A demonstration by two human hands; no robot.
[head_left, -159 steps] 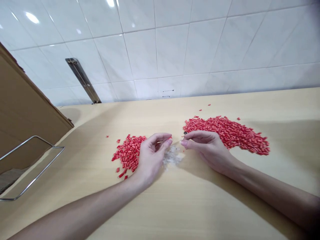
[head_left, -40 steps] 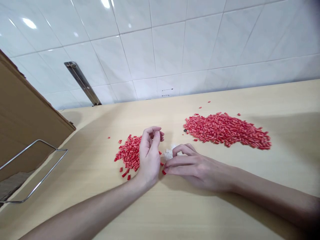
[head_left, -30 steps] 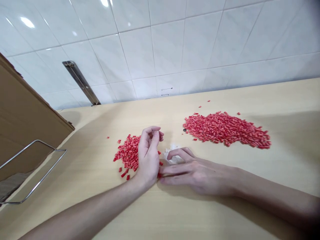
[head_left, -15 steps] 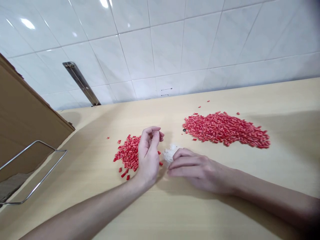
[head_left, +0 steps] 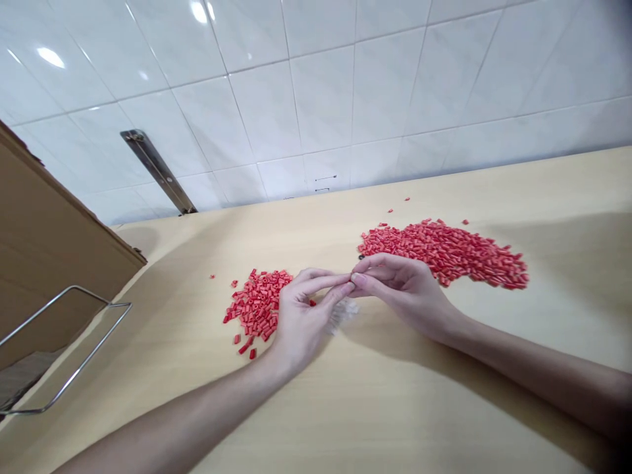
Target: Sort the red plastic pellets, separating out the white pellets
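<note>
My left hand [head_left: 307,313] and my right hand [head_left: 407,286] meet fingertip to fingertip above the table, both closed in a pinch. Whatever lies between the fingertips is too small and too covered to name. Under the hands sits a small heap of whitish, translucent pieces [head_left: 343,315], partly hidden by the fingers. Just left of my left hand is a pile of short red tube-like pieces [head_left: 257,299]. Behind my right hand spreads a larger pile of slimmer red pieces [head_left: 474,253], its near edge partly covered by that hand.
A brown cardboard box [head_left: 54,250] and a bent metal wire frame [head_left: 81,368] stand at the left. A metal strip [head_left: 160,171] leans at the white tiled wall [head_left: 320,85]. Stray red bits and a small dark ring [head_left: 361,257] lie on the pale wooden table [head_left: 345,408].
My right hand has lifted from the whitish heap and come to my left fingertips. My left hand's fingers, curled before, now reach rightward in a pinch. The view has shifted slightly.
</note>
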